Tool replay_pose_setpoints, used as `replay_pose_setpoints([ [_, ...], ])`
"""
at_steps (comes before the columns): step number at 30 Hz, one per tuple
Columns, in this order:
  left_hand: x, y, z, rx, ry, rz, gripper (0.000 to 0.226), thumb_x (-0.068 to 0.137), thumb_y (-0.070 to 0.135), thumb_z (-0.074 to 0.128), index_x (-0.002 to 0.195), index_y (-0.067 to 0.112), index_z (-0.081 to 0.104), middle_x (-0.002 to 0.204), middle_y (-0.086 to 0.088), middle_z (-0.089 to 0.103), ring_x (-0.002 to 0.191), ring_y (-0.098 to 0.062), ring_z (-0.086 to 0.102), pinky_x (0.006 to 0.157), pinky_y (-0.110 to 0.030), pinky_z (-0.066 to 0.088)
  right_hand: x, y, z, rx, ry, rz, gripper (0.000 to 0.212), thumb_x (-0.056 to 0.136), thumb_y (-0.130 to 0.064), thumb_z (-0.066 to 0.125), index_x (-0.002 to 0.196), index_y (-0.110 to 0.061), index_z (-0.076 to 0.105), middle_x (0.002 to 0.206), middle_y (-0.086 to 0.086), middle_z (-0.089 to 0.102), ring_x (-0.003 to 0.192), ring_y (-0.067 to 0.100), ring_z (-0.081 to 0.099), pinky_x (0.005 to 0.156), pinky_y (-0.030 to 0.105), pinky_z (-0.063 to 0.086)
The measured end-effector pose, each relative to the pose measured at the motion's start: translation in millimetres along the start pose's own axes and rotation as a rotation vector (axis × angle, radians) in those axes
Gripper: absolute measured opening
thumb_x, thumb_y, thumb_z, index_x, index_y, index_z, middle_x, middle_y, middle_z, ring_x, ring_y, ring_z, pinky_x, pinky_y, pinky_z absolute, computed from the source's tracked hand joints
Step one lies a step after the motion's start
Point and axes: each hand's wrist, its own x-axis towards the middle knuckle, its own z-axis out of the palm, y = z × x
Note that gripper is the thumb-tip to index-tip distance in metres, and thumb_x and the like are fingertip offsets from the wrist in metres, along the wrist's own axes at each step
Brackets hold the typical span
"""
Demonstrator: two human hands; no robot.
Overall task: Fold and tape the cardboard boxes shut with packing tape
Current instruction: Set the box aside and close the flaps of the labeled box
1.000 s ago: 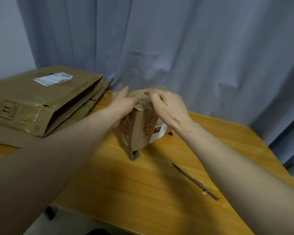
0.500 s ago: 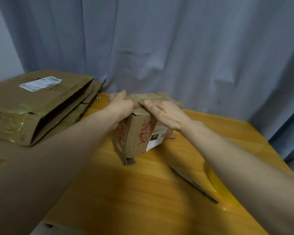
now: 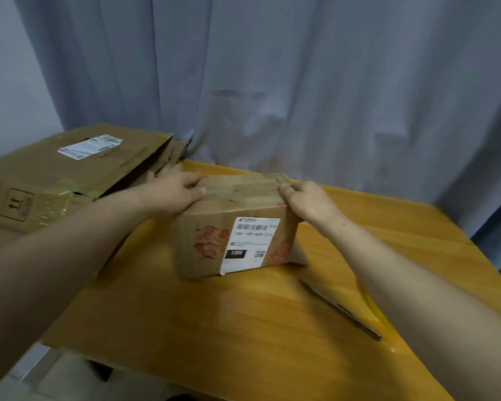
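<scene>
Left hand (image 3: 180, 192) and right hand (image 3: 310, 202) each grasp one end of the box (image 3: 206, 230), which stands on the table (image 3: 214, 328) toward the back, just in front of the curtain (image 3: 301, 82).

At the far left, a flattened big box (image 3: 70, 175) lies over the table's left side on more flat cardboard. Its open right edge reaches almost to the left hand, so little room is left on that side.

The left hand curls over the left end of the box's top, with the thumb lying on the near part of the top and the fingers farther back. The top flaps are folded down. A glossy band along them looks like tape (image 3: 237, 189), though blur makes this uncertain. The long face of the box is toward the camera and carries a white label (image 3: 250, 243) with red print on either side.

The right hand grips the top right corner with its fingers bent over the edge. Its thumb is hidden. Below it, a loose flap (image 3: 300, 253) sticks out from the box's lower right end onto the wood.

A thin blade (image 3: 342, 309) lies well apart from the box at front right, slanting toward the near edge, partly beneath the right forearm.

A broad stretch of wood runs from the box to the table's front edge, and a narrower one to the right edge. Behind the box, the curtain hangs close.
</scene>
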Motion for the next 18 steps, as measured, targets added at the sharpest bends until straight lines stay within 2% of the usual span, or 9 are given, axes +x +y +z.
replay_pose_setpoints([
  [2, -1.0, 12.2, -10.3, 0.319, -0.015, 0.066, 0.043, 0.101, 0.039, 0.03, 0.139, 0.027, 0.044, 0.159, -0.006, 0.006, 0.146, -0.023, -0.007, 0.114, -0.049, -0.008, -14.8, -9.3, 8.3, -0.135, 0.002, -0.048, 0.049, 0.101, -0.035, 0.034, 0.1, 0.003, 0.064, 0.107, 0.025, 0.065, 0.101, 0.038, 0.06, 0.076, 0.036, 0.044],
  [4, -6.7, 25.3, 1.0, 0.444, -0.091, 0.153, 0.057, 0.098, 0.052, 0.017, 0.148, 0.025, 0.029, 0.159, -0.006, 0.008, 0.147, -0.021, 0.0, 0.116, -0.043, -0.004, -26.2, -11.3, 18.8, -0.129, -0.016, -0.005, 0.048, 0.101, -0.035, 0.035, 0.101, 0.003, 0.064, 0.107, 0.023, 0.066, 0.102, 0.037, 0.06, 0.071, 0.034, 0.041],
  [6, -14.3, 28.6, 15.1, 0.539, -0.127, 0.182, 0.081, 0.086, 0.071, 0.007, 0.152, 0.024, 0.007, 0.16, -0.006, 0.001, 0.147, -0.02, 0.001, 0.117, -0.039, 0.001, -26.7, -8.0, 28.7, 0.073, -0.001, 0.081, 0.044, 0.099, -0.035, 0.043, 0.102, 0.002, 0.067, 0.107, 0.02, 0.067, 0.104, 0.036, 0.061, 0.078, 0.036, 0.047],
  [8, -17.7, 23.7, 17.7, 0.593, -0.126, 0.162, 0.109, 0.064, 0.089, -0.002, 0.152, 0.025, -0.003, 0.159, -0.005, -0.006, 0.147, -0.02, -0.003, 0.117, -0.04, 0.002, -26.2, -10.9, 36.6, 0.296, 0.074, 0.113, 0.038, 0.096, -0.032, 0.049, 0.101, 0.0, 0.07, 0.105, 0.02, 0.069, 0.103, 0.036, 0.062, 0.087, 0.042, 0.05],
  [10, -20.1, 17.6, 16.5, 0.607, -0.147, 0.143, 0.128, 0.047, 0.096, 0.001, 0.151, 0.022, -0.008, 0.159, -0.007, -0.01, 0.147, -0.02, -0.006, 0.117, -0.04, 0.001, -29.6, -17.2, 43.8, 0.342, 0.139, 0.068, 0.038, 0.097, -0.03, 0.048, 0.089, 0.0, 0.071, 0.096, 0.02, 0.07, 0.093, 0.036, 0.063, 0.08, 0.039, 0.049],
  [12, -25.0, 12.0, 20.8, 0.62, -0.141, 0.141, 0.129, 0.046, 0.094, 0.009, 0.151, 0.02, -0.009, 0.159, -0.008, -0.011, 0.147, -0.02, -0.007, 0.117, -0.039, 0.0, -35.3, -18.3, 47.7, 0.223, 0.181, 0.006, 0.044, 0.098, -0.034, 0.047, 0.071, -0.005, 0.064, 0.08, 0.017, 0.065, 0.078, 0.035, 0.057, 0.061, 0.033, 0.039],
  [15, -27.9, 4.9, 27.3, 0.635, -0.112, 0.147, 0.127, 0.048, 0.094, 0.008, 0.151, 0.02, -0.009, 0.159, -0.007, -0.011, 0.147, -0.02, -0.005, 0.117, -0.039, 0.001, -41.9, -12.5, 39.8, -0.064, 0.206, -0.022, 0.053, 0.096, -0.045, 0.046, 0.059, -0.007, 0.051, 0.061, 0.012, 0.052, 0.072, 0.034, 0.051, 0.046, 0.034, 0.02],
  [17, -25.1, 3.4, 26.6, 0.653, -0.103, 0.158, 0.128, 0.048, 0.094, 0.006, 0.151, 0.02, -0.008, 0.159, -0.007, -0.01, 0.147, -0.02, -0.005, 0.117, -0.039, 0.002, -42.1, -13.4, 30.1, -0.153, 0.156, -0.012, 0.056, 0.095, -0.051, 0.045, 0.056, -0.01, 0.047, 0.058, 0.007, 0.048, 0.072, 0.033, 0.05, 0.045, 0.03, 0.022],
  [18, -24.2, 3.7, 25.9, 0.644, -0.107, 0.154, 0.126, 0.049, 0.093, 0.007, 0.151, 0.02, -0.008, 0.159, -0.007, -0.01, 0.147, -0.02, -0.005, 0.117, -0.04, 0.002, -40.3, -16.6, 26.4, -0.193, 0.125, -0.013, 0.053, 0.095, -0.051, 0.044, 0.063, -0.009, 0.055, 0.067, 0.009, 0.057, 0.079, 0.035, 0.054, 0.049, 0.029, 0.029],
])
